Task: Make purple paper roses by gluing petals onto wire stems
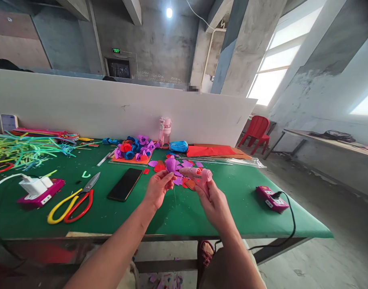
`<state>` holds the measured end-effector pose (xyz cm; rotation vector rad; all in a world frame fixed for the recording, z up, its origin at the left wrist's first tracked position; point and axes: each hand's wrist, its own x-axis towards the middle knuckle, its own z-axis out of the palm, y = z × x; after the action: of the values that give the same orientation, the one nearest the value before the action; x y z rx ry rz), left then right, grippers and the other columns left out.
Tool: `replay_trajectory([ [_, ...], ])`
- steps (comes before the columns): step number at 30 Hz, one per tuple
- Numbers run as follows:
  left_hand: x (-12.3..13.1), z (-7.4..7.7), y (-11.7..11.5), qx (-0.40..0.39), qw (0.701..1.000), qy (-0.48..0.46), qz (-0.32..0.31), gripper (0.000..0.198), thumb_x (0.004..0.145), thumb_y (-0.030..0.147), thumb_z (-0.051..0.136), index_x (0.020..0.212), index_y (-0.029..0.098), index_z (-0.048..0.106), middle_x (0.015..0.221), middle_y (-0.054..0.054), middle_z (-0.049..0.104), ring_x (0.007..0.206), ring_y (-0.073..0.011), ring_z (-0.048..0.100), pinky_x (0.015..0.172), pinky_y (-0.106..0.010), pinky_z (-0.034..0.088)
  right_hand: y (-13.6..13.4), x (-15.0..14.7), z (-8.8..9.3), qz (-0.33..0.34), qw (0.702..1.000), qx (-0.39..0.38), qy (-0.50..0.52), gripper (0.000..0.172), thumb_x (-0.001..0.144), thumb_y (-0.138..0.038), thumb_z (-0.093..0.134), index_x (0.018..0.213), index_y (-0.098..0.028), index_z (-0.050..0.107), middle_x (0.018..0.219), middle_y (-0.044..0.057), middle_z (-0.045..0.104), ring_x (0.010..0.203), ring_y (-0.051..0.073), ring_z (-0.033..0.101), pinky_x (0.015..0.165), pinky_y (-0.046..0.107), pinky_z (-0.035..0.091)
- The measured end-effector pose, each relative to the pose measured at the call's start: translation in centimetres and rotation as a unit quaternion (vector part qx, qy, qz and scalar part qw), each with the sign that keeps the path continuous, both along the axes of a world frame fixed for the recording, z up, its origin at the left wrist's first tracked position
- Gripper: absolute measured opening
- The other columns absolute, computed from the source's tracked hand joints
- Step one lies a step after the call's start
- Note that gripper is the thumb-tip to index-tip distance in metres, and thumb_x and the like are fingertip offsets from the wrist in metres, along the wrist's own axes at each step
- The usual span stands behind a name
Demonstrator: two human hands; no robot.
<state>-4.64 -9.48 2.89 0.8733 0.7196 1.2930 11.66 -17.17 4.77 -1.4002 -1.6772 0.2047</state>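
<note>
My left hand (160, 185) pinches a purple paper flower (171, 163) by its base, above the middle of the green table. A pink glue gun (202, 176) is gripped in my right hand (212, 202), its nozzle pointing left at the flower, close to it. Whether the nozzle touches the petals I cannot tell. Behind and below both hands lie loose purple, red and orange paper petals (185, 182). Farther back on the left, a heap of finished-looking purple, blue and red paper flowers (135, 147) rests on orange sheets.
Yellow-and-red scissors (77, 200), a black phone (125, 184) and a power strip (41, 194) lie to the left. Colourful pipe cleaners (27, 150) pile up beyond. A pink bottle (165, 132) stands near the white partition (111, 104). Another power strip (271, 199) sits right, its cable trailing over the edge.
</note>
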Motion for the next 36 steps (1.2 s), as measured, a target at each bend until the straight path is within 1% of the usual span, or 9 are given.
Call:
replay_trajectory([
  [8,0.04,-0.06,0.02,0.0,1.0,-0.004,-0.004,0.026,0.062,0.032,0.076,0.074,0.013,0.062,0.067,-0.002,0.064,0.049,-0.0063,0.047,0.049,-0.022,0.035,0.06,-0.03,-0.05,0.003,1.0,-0.007,0.001,0.03,0.089,-0.034,0.039,0.111,-0.016,0.049,0.069,0.0,0.057,0.058,0.014,0.052,0.053,0.022,0.039],
  [13,0.04,-0.14,0.06,0.0,1.0,-0.006,-0.002,0.026,0.062,0.031,0.076,0.074,0.013,0.062,0.066,-0.003,0.064,0.049,-0.0063,0.048,0.049,-0.022,0.035,-0.06,-0.02,0.0,0.007,1.0,-0.013,0.005,0.029,0.09,-0.033,0.039,0.111,-0.017,0.049,0.072,0.001,0.058,0.059,0.014,0.052,0.055,0.023,0.04],
  [17,0.03,-0.07,-0.01,-0.003,1.0,-0.005,0.0,0.026,0.061,0.031,0.077,0.074,0.014,0.063,0.067,-0.002,0.064,0.05,-0.0063,0.048,0.049,-0.022,0.035,-0.08,-0.02,0.04,0.008,1.0,-0.014,0.013,0.032,0.09,-0.033,0.04,0.117,-0.017,0.047,0.077,0.002,0.06,0.064,0.014,0.053,0.059,0.023,0.042],
  [20,0.04,-0.04,-0.06,-0.003,1.0,-0.005,-0.003,0.027,0.061,0.032,0.077,0.074,0.014,0.062,0.066,-0.002,0.063,0.05,-0.0066,0.048,0.049,-0.023,0.035,-0.07,-0.02,0.04,0.006,1.0,-0.018,0.016,0.032,0.089,-0.033,0.041,0.116,-0.016,0.048,0.08,0.003,0.061,0.066,0.014,0.054,0.061,0.023,0.042],
  [27,0.07,-0.31,0.09,0.001,1.0,-0.005,-0.006,0.025,0.064,0.031,0.076,0.076,0.014,0.062,0.067,-0.002,0.064,0.05,-0.0066,0.048,0.05,-0.022,0.035,-0.16,-0.07,0.07,0.005,1.0,-0.015,0.013,0.03,0.089,-0.033,0.041,0.113,-0.017,0.05,0.073,0.001,0.058,0.06,0.014,0.052,0.057,0.023,0.041],
  [36,0.08,-0.14,-0.05,0.002,1.0,-0.001,-0.008,0.025,0.063,0.032,0.076,0.075,0.014,0.062,0.067,-0.002,0.064,0.05,-0.0064,0.048,0.05,-0.022,0.035,-0.21,0.0,0.05,0.002,1.0,-0.012,0.012,0.029,0.088,-0.032,0.041,0.112,-0.018,0.05,0.073,0.001,0.058,0.06,0.014,0.052,0.055,0.023,0.041],
])
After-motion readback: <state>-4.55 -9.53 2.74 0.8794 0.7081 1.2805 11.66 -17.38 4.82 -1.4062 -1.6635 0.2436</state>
